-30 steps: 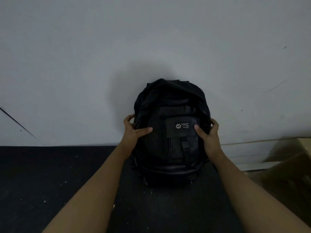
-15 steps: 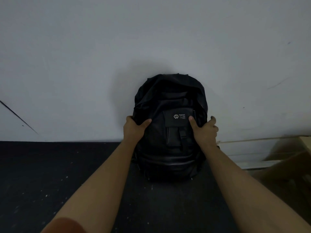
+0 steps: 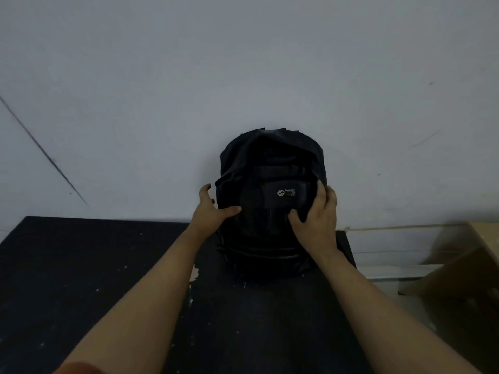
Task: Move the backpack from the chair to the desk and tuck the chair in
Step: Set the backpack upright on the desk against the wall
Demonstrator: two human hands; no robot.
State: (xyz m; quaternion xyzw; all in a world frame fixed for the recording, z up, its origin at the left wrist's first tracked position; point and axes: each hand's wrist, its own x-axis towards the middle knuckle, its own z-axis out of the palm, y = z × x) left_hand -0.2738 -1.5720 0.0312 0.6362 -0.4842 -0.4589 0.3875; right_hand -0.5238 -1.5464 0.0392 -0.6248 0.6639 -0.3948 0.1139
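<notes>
The black backpack (image 3: pixel 270 211) stands upright on the black desk (image 3: pixel 108 279), its back leaning against the white wall. A small white logo shows on its front pocket. My right hand (image 3: pixel 317 214) clasps the bag's right side, thumb on the front and fingers curled round the edge. At the bag's left side, my left hand (image 3: pixel 212 206) has its thumb resting on the front while the fingers are spread and stand slightly off the fabric. The chair is not in view.
The desk top is dark with white specks, and its right edge runs just right of the backpack. A brown cardboard box (image 3: pixel 459 268) sits lower down to the right, beyond the desk. The white wall (image 3: pixel 243 76) rises directly behind the desk.
The view has pulled back, so more of the desk shows. My left hand's fingers have loosened from the bag's side. The right hand has shifted slightly lower on the bag.
</notes>
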